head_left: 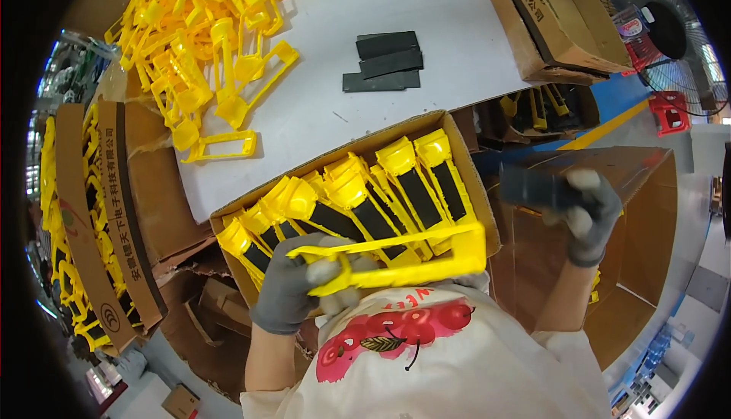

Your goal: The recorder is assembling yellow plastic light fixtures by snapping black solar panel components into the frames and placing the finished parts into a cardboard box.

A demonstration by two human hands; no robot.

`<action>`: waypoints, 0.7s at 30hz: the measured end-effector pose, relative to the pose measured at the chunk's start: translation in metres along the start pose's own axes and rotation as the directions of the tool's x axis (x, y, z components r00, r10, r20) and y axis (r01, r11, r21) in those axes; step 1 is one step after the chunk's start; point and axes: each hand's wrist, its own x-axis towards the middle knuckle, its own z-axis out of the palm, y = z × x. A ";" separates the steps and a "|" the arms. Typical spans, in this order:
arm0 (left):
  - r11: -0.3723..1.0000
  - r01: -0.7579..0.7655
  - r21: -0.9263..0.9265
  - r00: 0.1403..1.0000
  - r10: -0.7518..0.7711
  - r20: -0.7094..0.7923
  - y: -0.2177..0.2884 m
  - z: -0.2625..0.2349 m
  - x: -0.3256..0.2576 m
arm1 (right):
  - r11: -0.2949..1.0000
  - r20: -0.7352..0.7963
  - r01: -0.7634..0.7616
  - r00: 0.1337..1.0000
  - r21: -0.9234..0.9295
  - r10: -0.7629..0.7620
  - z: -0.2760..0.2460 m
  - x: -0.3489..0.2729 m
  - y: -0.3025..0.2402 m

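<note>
My left hand point(304, 278), in a grey glove, is closed round one end of a yellow plastic frame point(411, 270) with an open middle. The frame lies level in front of my shirt, over the near edge of an open cardboard box point(350, 137). My right hand point(592, 217), gloved too, is raised at the right with its fingers closed on a dark flat strip point(533, 188); motion blurs it somewhat. Inside the box stand several yellow frames point(354, 187) with black strips set in their middles.
A big heap of yellow frames point(205, 31) covers the table's far left. Several loose black strips point(388, 61) lie on the white tabletop point(320, 114). Cardboard boxes stand at the left point(118, 221), far right point(563, 23) and near right point(632, 251). A fan point(678, 46) is beyond.
</note>
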 end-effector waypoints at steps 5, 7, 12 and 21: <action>0.998 -0.066 0.012 0.995 0.066 -0.070 -0.003 0.021 0.015 | 0.998 -0.002 -0.066 0.998 0.000 0.066 0.017 0.013 -0.008; 0.994 -0.095 -0.046 0.992 0.091 -0.084 -0.010 0.024 0.016 | 0.987 0.107 -0.160 0.982 0.032 0.156 0.043 0.008 -0.011; 0.995 -0.065 -0.076 0.992 0.056 -0.110 -0.008 0.037 0.020 | 0.949 0.206 -0.315 0.929 0.007 0.307 0.084 0.003 -0.007; 0.991 -0.095 -0.091 0.993 0.088 -0.084 -0.010 0.038 0.021 | 0.910 0.239 -0.197 0.925 -0.365 0.295 0.089 0.002 -0.001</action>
